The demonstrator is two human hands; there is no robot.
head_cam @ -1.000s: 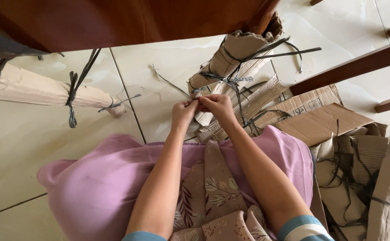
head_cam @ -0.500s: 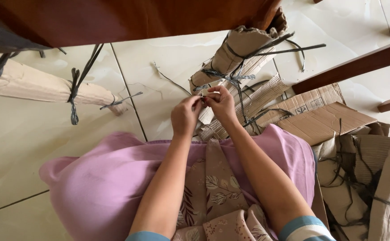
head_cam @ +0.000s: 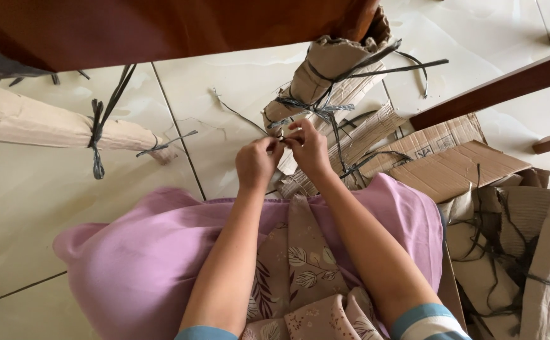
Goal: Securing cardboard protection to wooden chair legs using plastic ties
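Since the earlier frame both hands have drifted slightly toward the rolled cardboard bundle (head_cam: 331, 75), which lies on the tiled floor (head_cam: 48, 208) just beyond the purple lap cloth (head_cam: 162, 252). At the near end of that bundle, the left hand (head_cam: 257, 165) and right hand (head_cam: 308, 148) meet fingertip to fingertip, each pinched narrowly on a thin grey strap (head_cam: 274, 130) that runs off toward the bundle. Judging from this, a good knot needs the strap held taut and drawn snug against the bundle, the pinch close to the crossing.

Tied cardboard bundle (head_cam: 331, 75) beyond both hands, cardboard roll (head_cam: 48, 129) left, cardboard pile (head_cam: 514, 245) right
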